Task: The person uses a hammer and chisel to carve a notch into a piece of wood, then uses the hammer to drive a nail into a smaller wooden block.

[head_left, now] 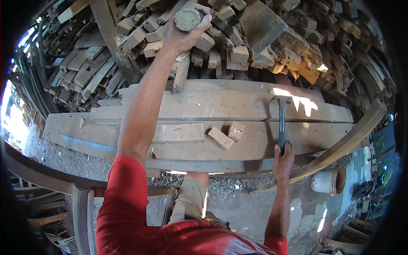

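Hammer (281,119) is over the worktop's (178,151) right side, head pointing far, and the right hand (283,163) has its grip wrapped round the handle. Two small wood blocks (220,138) sit left of it. From here, the left hand's (187,39) grip is clamped on some round grey-topped thing (187,20) by the far lumber pile (134,38).

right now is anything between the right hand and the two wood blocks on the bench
Nothing visible: only plank lies between the right hand and the wood blocks. The hammer it grips points toward the woodpile, off that path.
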Demonstrator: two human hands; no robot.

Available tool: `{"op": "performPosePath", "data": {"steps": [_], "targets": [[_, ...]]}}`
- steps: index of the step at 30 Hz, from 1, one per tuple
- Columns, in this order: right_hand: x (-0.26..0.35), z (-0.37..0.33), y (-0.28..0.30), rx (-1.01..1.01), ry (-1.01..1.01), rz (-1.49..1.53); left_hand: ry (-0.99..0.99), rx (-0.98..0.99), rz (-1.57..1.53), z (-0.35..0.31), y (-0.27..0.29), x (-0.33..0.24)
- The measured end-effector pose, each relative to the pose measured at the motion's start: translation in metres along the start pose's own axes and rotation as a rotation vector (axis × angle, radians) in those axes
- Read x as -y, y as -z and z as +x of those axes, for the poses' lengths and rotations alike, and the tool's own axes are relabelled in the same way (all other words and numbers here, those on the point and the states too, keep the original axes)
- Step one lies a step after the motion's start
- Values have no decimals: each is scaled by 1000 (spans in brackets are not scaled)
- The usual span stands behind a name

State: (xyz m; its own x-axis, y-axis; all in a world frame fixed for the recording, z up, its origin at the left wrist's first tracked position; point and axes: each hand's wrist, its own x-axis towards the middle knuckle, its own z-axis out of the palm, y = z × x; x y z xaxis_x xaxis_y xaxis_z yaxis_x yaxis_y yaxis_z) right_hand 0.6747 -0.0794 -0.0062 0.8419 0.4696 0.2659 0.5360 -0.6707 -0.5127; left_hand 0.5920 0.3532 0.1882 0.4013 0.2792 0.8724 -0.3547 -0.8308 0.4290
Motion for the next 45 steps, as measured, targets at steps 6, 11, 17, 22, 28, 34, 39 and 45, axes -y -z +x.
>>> {"op": "performPosePath", "data": {"steps": [6, 11, 17, 22, 28, 34, 39, 45], "targets": [[31, -43, -1, -137, 91, 417, 231, 57, -166, 3, 11, 2], [78, -57, 7, -93, -7, 589, 76, -11, -155, -3, 9, 4], [91, -64, -3, -109, 16, 774, 80, -10, -103, -5, 8, 15], [94, -60, -2, -99, 45, 745, 39, -33, -120, -8, 7, 15], [97, -58, -3, -75, 99, 642, 94, -24, -59, -8, 5, 6], [116, -40, 4, -103, 237, 520, 1, 4, -27, -8, -1, 14], [143, 0, 10, -198, 533, 377, 96, -34, -132, -21, -13, 6], [154, 68, -12, -264, 870, 207, -225, -96, -46, -16, -18, 18]]}}
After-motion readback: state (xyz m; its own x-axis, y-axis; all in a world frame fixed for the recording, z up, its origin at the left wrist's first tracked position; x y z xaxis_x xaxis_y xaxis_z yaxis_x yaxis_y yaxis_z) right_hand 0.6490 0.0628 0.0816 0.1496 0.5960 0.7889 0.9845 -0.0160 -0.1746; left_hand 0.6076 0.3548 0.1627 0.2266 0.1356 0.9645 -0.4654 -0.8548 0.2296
